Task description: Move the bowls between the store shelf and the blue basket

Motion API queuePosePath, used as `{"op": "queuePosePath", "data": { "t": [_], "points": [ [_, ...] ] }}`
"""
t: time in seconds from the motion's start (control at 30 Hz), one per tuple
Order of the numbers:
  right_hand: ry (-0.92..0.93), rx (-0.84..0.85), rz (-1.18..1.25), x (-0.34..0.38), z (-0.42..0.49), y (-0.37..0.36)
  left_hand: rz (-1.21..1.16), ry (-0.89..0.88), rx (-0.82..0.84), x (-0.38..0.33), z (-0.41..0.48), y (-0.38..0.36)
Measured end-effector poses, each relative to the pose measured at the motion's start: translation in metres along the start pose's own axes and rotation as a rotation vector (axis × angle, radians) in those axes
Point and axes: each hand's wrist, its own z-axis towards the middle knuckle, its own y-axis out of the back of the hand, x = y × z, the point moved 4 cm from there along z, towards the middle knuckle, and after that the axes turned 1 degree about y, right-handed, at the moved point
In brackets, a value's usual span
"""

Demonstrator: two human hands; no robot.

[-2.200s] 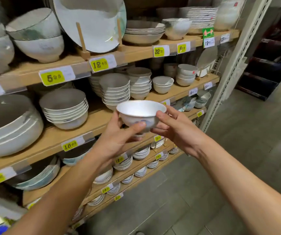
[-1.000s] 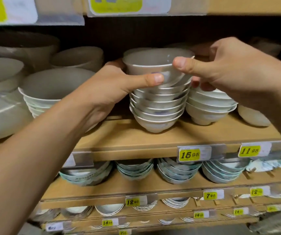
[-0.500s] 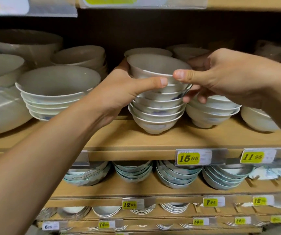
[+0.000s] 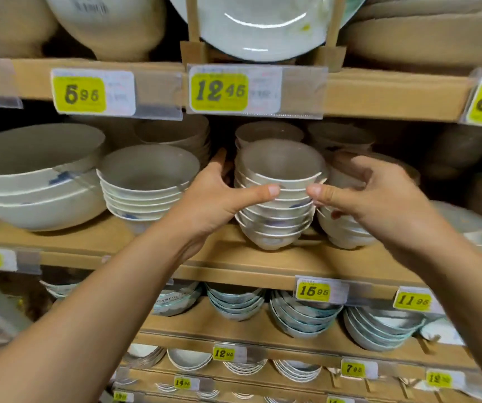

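At the centre of the frame, on the middle wooden shelf board (image 4: 193, 251), the small white ceramic bowl (image 4: 282, 162) that I was holding in the air in front of the shelving a couple of seconds ago now sits nested on top of the stack of matching small bowls (image 4: 274, 225). Half a second back both my thumbs were on that top bowl; now they lie lower, on the rims beneath it, so I judge this bowl is delivered and I only have to let go. My left hand (image 4: 216, 202) wraps the stack, fingers (image 4: 219, 161) reaching behind it and the thumb pressed on the front. My right hand (image 4: 379, 205) touches the stack with its thumb tip; its other fingers are curled and blurred just to the right, and I cannot tell whether they hold anything. The blue basket is nowhere in view, so I cannot say what is left in it. The returned bowl is empty inside. To its left, a pile of wider white bowls (image 4: 144, 196) and, at the left edge, big white bowls with blue marks (image 4: 39, 207) also show empty tops; another short stack of small bowls (image 4: 347, 234) stands touching on the right.
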Motion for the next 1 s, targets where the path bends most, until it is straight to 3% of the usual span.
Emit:
{"op": "queuePosePath", "data": {
  "t": [0.2, 0.43, 1.0],
  "points": [
    [-0.147, 0.042, 0.234, 0.011, -0.059, -0.019, 0.026, 0.259, -0.045, -0.014, -0.083, 0.000],
    [-0.242, 0.213, 0.313, 0.056, -0.108, -0.070, 0.063, 0.282, -0.117, -0.051, -0.177, 0.062],
    [-0.249, 0.766, 0.262, 0.187, -0.229, -0.358, 0.018, 0.434, -0.736, -0.020, -0.420, 0.337]
  ]
}}
